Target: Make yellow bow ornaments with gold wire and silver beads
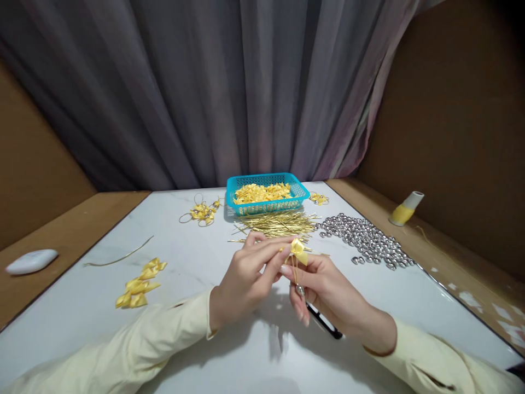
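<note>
Between my two hands is a small yellow ribbon bow [298,250], from which a thin gold cord [295,272] hangs with a silver bead [299,289] at its lower end. My left hand [248,273] is closed, its thumb and fingers pinching the bow from the left. Just below it, my right hand [334,293] is closed too, thumb and finger at the cord under the bow. A slim black-handled tool [325,322] lies along the right palm; its tip is hidden, so its kind does not show.
Ahead stands a turquoise basket [268,208] of yellow bows. Before it lie gold cords [281,223], with silver beads [361,238] to the right. Beaded bows [203,212] and loose bows [137,284] lie left. A yellow thread spool [404,212] stands right, a white object [31,262] left.
</note>
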Demonstrator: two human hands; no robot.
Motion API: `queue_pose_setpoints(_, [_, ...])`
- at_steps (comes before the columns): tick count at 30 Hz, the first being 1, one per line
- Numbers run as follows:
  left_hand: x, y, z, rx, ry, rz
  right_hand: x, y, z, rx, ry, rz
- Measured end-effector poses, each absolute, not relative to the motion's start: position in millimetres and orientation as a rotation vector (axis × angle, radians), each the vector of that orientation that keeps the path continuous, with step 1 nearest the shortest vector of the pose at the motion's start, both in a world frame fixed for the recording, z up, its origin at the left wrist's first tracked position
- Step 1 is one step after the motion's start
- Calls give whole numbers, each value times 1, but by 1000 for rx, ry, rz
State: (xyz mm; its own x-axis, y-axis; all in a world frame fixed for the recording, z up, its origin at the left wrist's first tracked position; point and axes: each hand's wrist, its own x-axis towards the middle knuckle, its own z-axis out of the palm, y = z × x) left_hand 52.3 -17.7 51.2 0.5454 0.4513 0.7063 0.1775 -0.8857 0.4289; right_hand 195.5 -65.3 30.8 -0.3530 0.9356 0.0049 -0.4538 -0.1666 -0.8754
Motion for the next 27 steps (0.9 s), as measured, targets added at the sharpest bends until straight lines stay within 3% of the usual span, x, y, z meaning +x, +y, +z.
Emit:
queue_pose_setpoints(12, [51,-19,47,2578,430,1278,194,-61,24,-793,-1118,1544])
queue_pose_setpoints(22, [51,-7,47,2677,478,1437,196,-58,21,-589,-830,1893])
queue_pose_setpoints(27, [52,-8,47,2747,455,1439,194,-60,23,-610,-802,1862])
